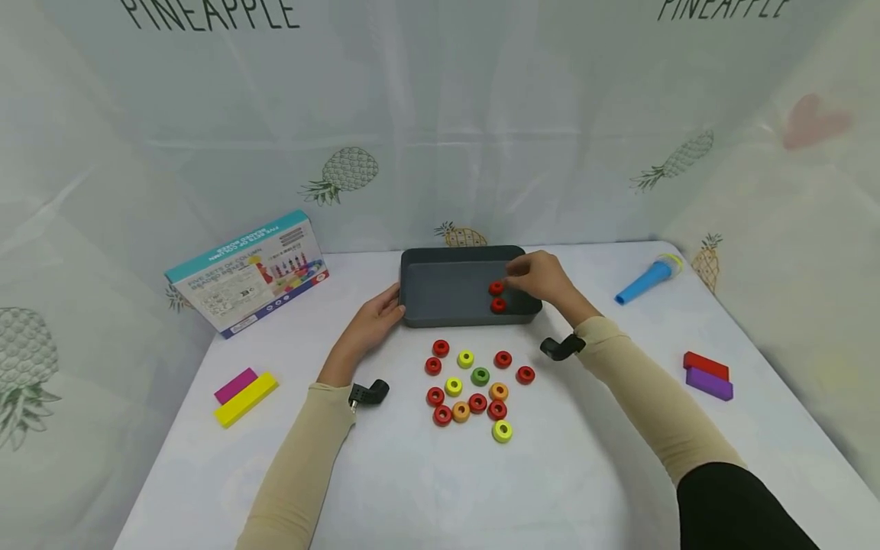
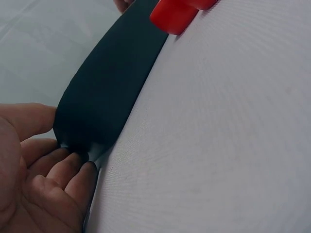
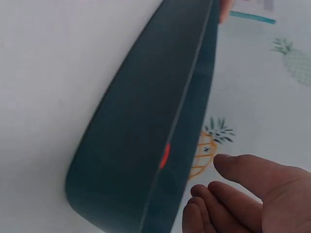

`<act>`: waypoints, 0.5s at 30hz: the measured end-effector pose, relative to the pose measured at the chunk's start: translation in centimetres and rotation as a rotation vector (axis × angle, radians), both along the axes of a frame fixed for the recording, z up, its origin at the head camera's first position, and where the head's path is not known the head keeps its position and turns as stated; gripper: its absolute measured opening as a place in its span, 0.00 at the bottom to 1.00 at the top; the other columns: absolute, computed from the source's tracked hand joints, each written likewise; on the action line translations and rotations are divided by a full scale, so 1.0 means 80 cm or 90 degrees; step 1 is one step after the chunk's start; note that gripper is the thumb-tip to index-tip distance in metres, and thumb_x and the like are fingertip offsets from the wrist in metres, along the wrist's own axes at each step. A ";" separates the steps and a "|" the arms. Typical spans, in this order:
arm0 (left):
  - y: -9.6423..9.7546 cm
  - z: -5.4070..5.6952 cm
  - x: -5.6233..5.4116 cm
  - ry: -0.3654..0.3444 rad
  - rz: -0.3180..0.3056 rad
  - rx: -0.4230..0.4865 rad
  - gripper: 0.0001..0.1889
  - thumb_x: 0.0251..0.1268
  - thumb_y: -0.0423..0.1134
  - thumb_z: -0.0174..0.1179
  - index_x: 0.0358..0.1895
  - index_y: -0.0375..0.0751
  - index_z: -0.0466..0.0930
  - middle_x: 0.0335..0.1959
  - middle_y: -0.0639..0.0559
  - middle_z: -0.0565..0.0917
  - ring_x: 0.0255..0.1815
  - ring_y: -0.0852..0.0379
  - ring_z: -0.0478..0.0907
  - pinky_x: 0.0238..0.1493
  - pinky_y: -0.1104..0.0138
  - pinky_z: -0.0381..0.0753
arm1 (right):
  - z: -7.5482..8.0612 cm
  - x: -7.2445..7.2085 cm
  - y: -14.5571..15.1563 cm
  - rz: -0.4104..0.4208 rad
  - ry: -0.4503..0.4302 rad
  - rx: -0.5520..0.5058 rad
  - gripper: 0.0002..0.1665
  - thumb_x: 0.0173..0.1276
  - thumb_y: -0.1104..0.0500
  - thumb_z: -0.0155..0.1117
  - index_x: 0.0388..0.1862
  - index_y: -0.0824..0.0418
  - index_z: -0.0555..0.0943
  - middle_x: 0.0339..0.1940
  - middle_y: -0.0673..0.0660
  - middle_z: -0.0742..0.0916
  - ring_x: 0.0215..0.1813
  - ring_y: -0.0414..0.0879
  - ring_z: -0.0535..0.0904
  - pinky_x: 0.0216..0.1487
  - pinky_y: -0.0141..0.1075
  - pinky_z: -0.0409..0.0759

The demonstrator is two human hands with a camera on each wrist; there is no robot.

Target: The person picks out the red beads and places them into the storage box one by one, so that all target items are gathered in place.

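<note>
A dark grey tray (image 1: 447,294) lies at the far side of the table. My left hand (image 1: 371,325) holds its left end; in the left wrist view that hand's thumb and bent fingers (image 2: 73,179) touch the tray's end. Over the tray's right part is my right hand (image 1: 539,279), beside two red rings: a farther ring (image 1: 496,288) and a nearer ring (image 1: 498,305). In the right wrist view, the right thumb (image 3: 243,165) and fingers are apart, with nothing visible between them. The tray wall (image 3: 131,121) hides most of the red rings there.
Several loose rings, red (image 1: 477,403), yellow (image 1: 465,359), orange (image 1: 499,391) and green (image 1: 480,376), lie before the tray. A printed box (image 1: 254,275) and two blocks (image 1: 246,399) are left; a blue toy microphone (image 1: 646,281) and two more blocks (image 1: 708,382) are right.
</note>
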State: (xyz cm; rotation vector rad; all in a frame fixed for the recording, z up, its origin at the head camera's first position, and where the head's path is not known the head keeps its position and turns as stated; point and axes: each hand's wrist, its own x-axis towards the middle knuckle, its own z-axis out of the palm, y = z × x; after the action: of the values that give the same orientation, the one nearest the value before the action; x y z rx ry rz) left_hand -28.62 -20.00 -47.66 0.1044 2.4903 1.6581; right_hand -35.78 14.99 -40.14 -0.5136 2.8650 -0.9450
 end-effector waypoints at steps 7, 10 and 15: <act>-0.001 0.003 0.001 -0.002 -0.005 0.005 0.33 0.79 0.46 0.53 0.82 0.54 0.54 0.79 0.49 0.64 0.79 0.54 0.64 0.80 0.57 0.62 | 0.005 0.027 0.009 -0.017 0.013 -0.034 0.25 0.68 0.54 0.70 0.61 0.64 0.83 0.57 0.63 0.88 0.57 0.58 0.84 0.56 0.52 0.85; -0.001 0.002 0.001 -0.002 -0.008 0.005 0.33 0.79 0.45 0.53 0.82 0.54 0.54 0.79 0.49 0.64 0.79 0.53 0.64 0.80 0.56 0.62 | 0.006 0.043 0.012 -0.022 0.014 -0.049 0.25 0.68 0.53 0.71 0.61 0.63 0.83 0.57 0.62 0.88 0.57 0.57 0.84 0.55 0.51 0.86; -0.001 -0.001 0.000 0.000 -0.004 0.001 0.32 0.79 0.46 0.53 0.82 0.55 0.54 0.79 0.49 0.65 0.79 0.53 0.64 0.80 0.55 0.61 | 0.001 0.074 0.014 -0.016 0.024 -0.065 0.23 0.65 0.54 0.73 0.57 0.63 0.85 0.54 0.61 0.89 0.54 0.56 0.85 0.53 0.50 0.87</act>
State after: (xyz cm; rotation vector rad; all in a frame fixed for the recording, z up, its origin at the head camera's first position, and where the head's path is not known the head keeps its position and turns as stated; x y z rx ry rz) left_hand -28.62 -20.08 -47.72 0.1122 2.4856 1.6586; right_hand -29.90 16.09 -40.05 -0.5114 2.8737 -1.1027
